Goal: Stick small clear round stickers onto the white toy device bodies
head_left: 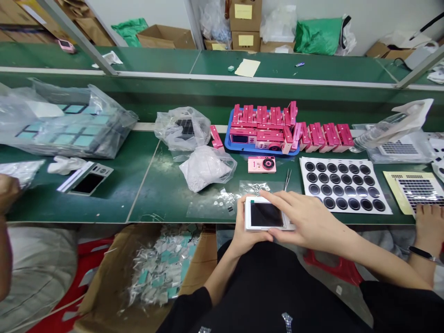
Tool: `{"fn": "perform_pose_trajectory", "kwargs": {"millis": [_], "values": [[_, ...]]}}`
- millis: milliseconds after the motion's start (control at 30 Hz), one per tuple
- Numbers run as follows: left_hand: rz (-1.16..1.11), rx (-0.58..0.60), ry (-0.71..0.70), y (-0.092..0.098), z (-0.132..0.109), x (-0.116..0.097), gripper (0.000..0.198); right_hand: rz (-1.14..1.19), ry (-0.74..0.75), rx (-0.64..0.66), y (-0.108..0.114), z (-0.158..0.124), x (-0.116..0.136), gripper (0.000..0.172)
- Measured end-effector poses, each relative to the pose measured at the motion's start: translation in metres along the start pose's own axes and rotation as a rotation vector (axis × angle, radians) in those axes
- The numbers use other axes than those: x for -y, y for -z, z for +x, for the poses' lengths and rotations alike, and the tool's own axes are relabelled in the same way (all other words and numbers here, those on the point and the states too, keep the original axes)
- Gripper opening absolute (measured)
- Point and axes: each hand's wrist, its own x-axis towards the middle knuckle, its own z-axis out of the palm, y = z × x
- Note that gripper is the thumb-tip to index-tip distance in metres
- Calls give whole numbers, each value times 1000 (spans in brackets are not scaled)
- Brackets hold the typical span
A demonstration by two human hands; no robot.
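Observation:
A small white camera (267, 214) with a dark screen faces up between my hands, just over the table's front edge. My left hand (242, 231) wraps its left side and lower edge. My right hand (301, 212) grips the right end, its fingers along the top edge and the thumb below. Beyond my hands lie metal tweezers (287, 179) and a pink camera (262, 164) with its lens up. A clear plastic sheet (204, 208) with small stickers lies left of my left hand. A sheet of round black stickers (342, 178) lies to the right.
A blue tray (227, 142) holds many pink cameras, with more standing beside it. Plastic bags (208, 167) lie on the left. A carton (100, 277) of film scraps stands below the edge. Co-workers' hands (428, 224) show at both sides; a metal rail (243, 78) runs behind.

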Motion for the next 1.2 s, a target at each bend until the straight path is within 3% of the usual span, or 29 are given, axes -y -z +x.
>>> {"fn": "perform_pose_trajectory", "kwargs": {"millis": [133, 367, 433, 600, 733, 833, 1000, 1100, 1200], "values": [[21, 42, -6, 3, -1, -2, 83, 51, -9, 19, -7, 2, -4, 63], [25, 143, -9, 0, -4, -5, 87, 524, -187, -28, 9, 6, -27, 48], [25, 122, 20, -1, -3, -3, 91, 461, -180, -16, 11, 4, -23, 49], [51, 28, 15, 1, 0, 2, 95, 104, -32, 35, 3, -2, -5, 71], [76, 37, -11, 4, 0, 2, 89, 61, -16, 48, -5, 1, -3, 65], [45, 112, 10, 7, -2, 0, 87, 220, -95, 76, -2, 5, -10, 63], [10, 196, -14, 9, -5, -4, 84, 748, -278, 105, 7, 13, -29, 50], [-15, 199, -12, 16, -11, -6, 82, 872, -341, 62, -3, 21, -39, 47], [-88, 223, 96, 34, -28, -4, 85, 635, -366, -1, -32, 33, -45, 36]]}}
